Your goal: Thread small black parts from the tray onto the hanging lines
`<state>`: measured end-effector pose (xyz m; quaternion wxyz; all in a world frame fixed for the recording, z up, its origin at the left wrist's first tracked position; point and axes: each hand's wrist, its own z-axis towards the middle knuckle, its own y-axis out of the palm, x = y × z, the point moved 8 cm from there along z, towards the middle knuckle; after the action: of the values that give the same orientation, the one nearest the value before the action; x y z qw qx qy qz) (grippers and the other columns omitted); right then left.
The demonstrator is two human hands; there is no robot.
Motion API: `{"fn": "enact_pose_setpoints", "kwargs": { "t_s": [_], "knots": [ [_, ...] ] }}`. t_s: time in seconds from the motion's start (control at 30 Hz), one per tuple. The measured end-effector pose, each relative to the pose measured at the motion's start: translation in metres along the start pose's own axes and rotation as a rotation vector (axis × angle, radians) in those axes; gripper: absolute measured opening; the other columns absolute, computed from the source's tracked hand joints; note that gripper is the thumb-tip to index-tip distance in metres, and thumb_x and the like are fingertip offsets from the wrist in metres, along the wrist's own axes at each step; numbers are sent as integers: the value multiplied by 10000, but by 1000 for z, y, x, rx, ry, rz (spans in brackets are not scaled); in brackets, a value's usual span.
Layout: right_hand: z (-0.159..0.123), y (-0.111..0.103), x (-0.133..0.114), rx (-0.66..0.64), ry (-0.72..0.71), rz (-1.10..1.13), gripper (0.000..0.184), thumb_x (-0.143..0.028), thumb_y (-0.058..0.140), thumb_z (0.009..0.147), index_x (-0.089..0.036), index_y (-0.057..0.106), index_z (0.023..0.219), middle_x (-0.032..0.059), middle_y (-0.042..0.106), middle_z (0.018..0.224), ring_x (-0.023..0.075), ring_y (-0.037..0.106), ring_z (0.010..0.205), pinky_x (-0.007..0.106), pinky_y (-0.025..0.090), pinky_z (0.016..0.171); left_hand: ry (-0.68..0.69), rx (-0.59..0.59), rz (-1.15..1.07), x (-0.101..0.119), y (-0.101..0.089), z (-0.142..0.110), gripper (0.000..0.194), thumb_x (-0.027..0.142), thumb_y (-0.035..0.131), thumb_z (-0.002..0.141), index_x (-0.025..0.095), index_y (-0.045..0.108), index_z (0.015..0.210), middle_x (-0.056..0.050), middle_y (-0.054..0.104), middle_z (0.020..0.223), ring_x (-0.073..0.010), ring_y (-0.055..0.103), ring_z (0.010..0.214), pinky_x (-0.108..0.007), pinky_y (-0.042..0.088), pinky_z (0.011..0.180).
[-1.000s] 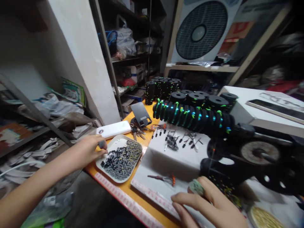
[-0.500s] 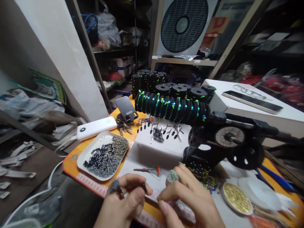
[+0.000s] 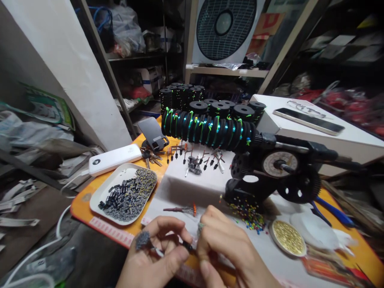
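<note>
My left hand [image 3: 156, 260] and my right hand [image 3: 228, 252] meet at the near edge of the orange table [image 3: 81, 204]. Their fingertips are pinched together around a small black cylindrical part [image 3: 188, 245]. A grey cap covers one left fingertip [image 3: 143, 240]. Just left of the hands stands a white tray [image 3: 99, 196] heaped with several small black and grey parts [image 3: 129, 194]. A thin red-tipped piece with wire leads [image 3: 180, 209] lies on the white sheet beyond my fingers.
A black hand-crank winder [image 3: 270, 176] carries a row of black discs with green thread [image 3: 207, 130]. Behind it stand stacked black spools [image 3: 180, 98]. A white power bank [image 3: 115, 159], keys [image 3: 150, 157], a brass disc [image 3: 288, 237], coloured beads [image 3: 247, 212] and a white box [image 3: 315, 132] are around.
My left hand left the tray and came to the near edge with a small part. The right hand closed in on it; both now pinch it together. The view swung right.
</note>
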<state>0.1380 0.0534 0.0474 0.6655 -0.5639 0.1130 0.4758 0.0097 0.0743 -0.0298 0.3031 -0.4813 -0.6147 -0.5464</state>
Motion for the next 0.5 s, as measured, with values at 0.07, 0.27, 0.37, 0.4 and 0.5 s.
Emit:
{"fn": "enact_pose_setpoints", "kwargs": {
  "t_s": [0.07, 0.27, 0.37, 0.4, 0.5],
  "knots": [
    [0, -1, 0, 0, 9, -3, 178, -89, 427, 790, -228, 327, 743, -32, 456, 712, 146, 445, 732, 287, 378, 698, 17, 21, 20, 2, -2, -1, 310, 429, 930, 573, 256, 788, 788, -2, 694, 687, -79, 465, 515, -170, 417, 503],
    [-1, -1, 0, 0, 20, 16, 183, -73, 440, 760, -227, 341, 750, -31, 465, 721, 149, 447, 737, 297, 385, 714, 51, 18, 72, 7, 0, -2, 259, 427, 913, 597, 277, 776, 759, 18, 680, 679, -82, 443, 507, -169, 442, 525],
    [-1, -1, 1, 5, 24, 17, 193, -68, 447, 741, -227, 339, 747, -30, 468, 721, 151, 453, 747, 295, 387, 714, 44, 25, 67, 7, 0, -2, 236, 384, 915, 590, 271, 777, 745, 9, 681, 678, -101, 478, 531, -183, 458, 536],
    [-1, -2, 1, 6, 26, 16, 195, -68, 449, 741, -228, 337, 745, -29, 468, 720, 151, 453, 746, 294, 386, 709, 40, 32, 62, 7, 0, -2, 229, 360, 918, 583, 266, 777, 737, 5, 682, 674, -107, 486, 536, -188, 457, 532],
    [0, -3, 0, 14, 18, 11, 190, -74, 448, 754, -228, 338, 749, -31, 466, 722, 149, 452, 738, 291, 383, 701, 36, 45, 51, 8, 1, -2, 218, 325, 922, 573, 262, 774, 720, 7, 680, 662, -104, 482, 530, -183, 450, 525]
  ]
}}
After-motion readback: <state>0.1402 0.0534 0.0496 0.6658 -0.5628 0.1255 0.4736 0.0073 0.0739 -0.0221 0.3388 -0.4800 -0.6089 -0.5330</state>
